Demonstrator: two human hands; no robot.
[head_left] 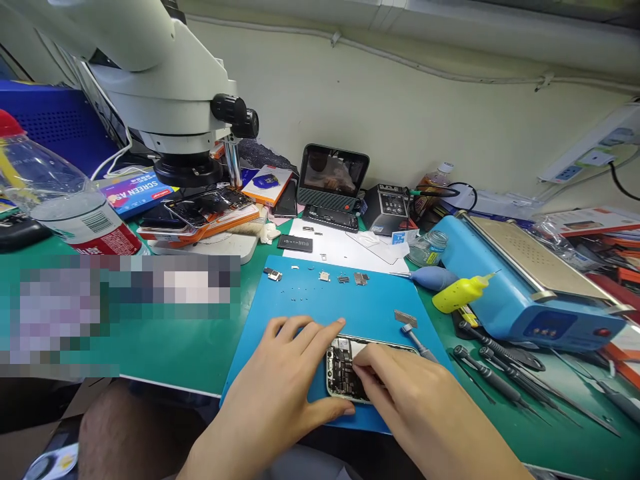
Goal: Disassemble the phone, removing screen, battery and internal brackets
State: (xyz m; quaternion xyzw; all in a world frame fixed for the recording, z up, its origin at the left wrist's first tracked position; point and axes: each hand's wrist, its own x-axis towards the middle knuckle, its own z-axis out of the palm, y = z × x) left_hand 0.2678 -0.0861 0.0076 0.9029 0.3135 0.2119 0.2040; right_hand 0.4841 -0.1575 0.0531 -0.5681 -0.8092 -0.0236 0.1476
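Observation:
An opened smartphone [341,377], its inner boards and connectors showing, lies on the blue mat [260,320]. My left hand [285,373] straddles the phone's left end, thumb along the near edge and index finger at the far edge. Over the phone's middle, my right hand [410,387] has its fingertips pinched together and touching the inside; whatever they pinch is hidden. Just beyond the right hand lies a screwdriver or brush-like tool [420,341], beside a small grey metal strip [405,318]. Small metal parts [325,276] and tiny screws [300,299] are spread on the mat's far half.
A microscope [185,120] overhangs the left. Behind the mat are a black battery [295,243] and a small screen device [334,177]. To the right stand a blue heating plate [530,300], a yellow bottle [460,293], a blue air blower [433,277] and several screwdrivers [493,377].

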